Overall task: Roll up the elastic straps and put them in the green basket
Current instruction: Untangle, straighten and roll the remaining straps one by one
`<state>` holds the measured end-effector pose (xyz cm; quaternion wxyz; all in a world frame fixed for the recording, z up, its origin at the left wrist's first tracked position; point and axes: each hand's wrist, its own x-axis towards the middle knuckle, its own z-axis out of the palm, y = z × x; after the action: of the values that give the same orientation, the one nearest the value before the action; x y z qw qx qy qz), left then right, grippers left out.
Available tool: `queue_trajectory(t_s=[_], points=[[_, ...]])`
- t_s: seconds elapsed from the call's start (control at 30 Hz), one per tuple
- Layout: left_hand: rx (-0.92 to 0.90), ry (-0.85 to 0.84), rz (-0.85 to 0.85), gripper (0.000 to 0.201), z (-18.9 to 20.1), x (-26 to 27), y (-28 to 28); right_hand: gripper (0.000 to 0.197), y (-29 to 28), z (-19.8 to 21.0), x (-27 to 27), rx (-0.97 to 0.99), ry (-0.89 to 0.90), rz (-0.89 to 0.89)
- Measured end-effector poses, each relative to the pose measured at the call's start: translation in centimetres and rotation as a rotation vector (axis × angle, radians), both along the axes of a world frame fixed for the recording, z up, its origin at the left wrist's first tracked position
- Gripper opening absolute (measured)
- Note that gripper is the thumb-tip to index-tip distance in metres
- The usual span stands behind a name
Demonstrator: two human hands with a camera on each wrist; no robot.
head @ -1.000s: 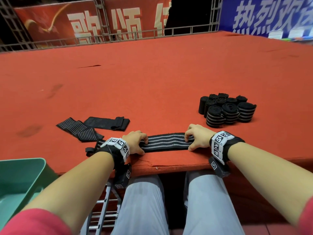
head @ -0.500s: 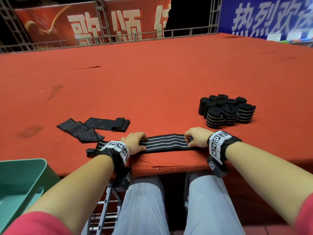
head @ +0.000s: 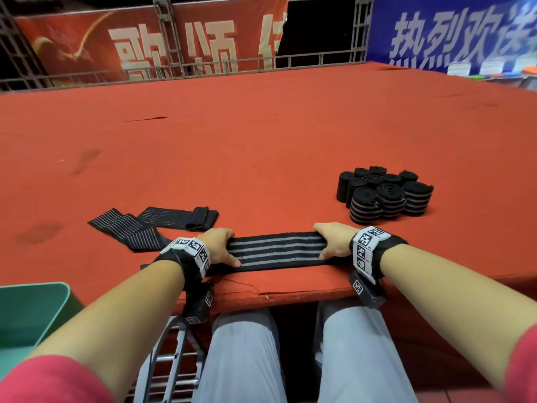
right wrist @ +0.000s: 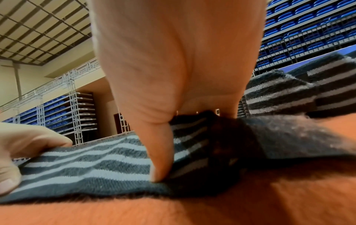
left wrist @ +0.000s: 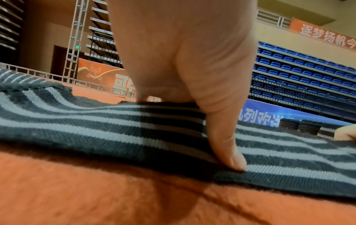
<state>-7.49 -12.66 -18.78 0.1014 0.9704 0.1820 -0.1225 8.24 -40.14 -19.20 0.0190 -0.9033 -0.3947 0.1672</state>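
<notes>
Red felt worktop (head: 261,146) carries my left hand (head: 216,247) and right hand (head: 334,239), both pinching the flat striped strap (head: 276,251); green basket (head: 32,312) lower left; rolled straps (head: 383,193) beyond; banners (head: 174,39), blue seating (left wrist: 298,73) behind.

A seated person in pink-red sleeves (head: 52,382) and light grey trousers (head: 241,359) wears black wristbands (head: 377,251) bearing white square-coded marker tags (head: 191,248), each with a small black camera unit (head: 200,303) slung beneath the wrist.
</notes>
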Motion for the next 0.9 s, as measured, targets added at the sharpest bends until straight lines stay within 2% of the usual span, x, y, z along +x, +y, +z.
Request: queue_trajectory(t_s=[0.07, 0.17, 0.37, 0.57, 0.9], points=[[-0.030, 0.001, -0.030, 0.055, 0.4, -0.1, 0.1, 0.045, 0.2, 0.1, 0.2, -0.030, 0.015, 0.029], [-0.028, 0.093, -0.091, 0.047, 0.8, -0.1, 0.3, 0.041, 1.0, 0.5, 0.6, -0.087, 0.040, 0.088], [-0.029, 0.166, -0.092, 0.040, 1.3, 0.6, 1.3, 0.029, 3.2, 1.0, 2.3, -0.038, -0.055, 0.058], [-0.061, 0.126, 0.004, 0.038, 1.2, 1.8, 3.6, 0.037, 7.2, 1.0, 5.1, -0.039, -0.091, 0.029], [-0.189, -0.030, 0.138, 0.032, -0.6, 4.4, 6.7, 0.035, 14.3, 1.4, 10.2, -0.088, -0.339, -0.043]])
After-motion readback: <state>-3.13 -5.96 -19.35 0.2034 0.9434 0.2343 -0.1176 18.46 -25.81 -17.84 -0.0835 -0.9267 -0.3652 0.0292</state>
